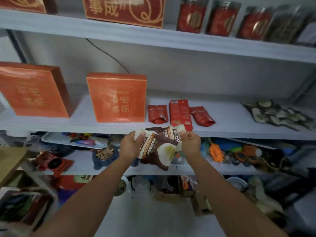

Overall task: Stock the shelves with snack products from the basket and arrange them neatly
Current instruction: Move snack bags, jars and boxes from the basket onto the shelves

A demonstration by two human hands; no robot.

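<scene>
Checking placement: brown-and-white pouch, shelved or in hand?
In hand. Left hand and right hand each pinch an upper corner of the pouch, held before the shelf edge, not on it.

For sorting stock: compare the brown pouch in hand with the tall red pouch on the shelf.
The brown pouch is gripped by the left hand and right hand; the tall red pouch lies untouched on the shelf. The brown pouch is crumpled; the tall red pouch lies flat. Both are printed pouches.

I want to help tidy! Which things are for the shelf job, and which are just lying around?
For the job: snack pouch, held by left hand and right hand; red pouches; middle shelf.
Lying about: blue bowl, tray, black cable.
</scene>
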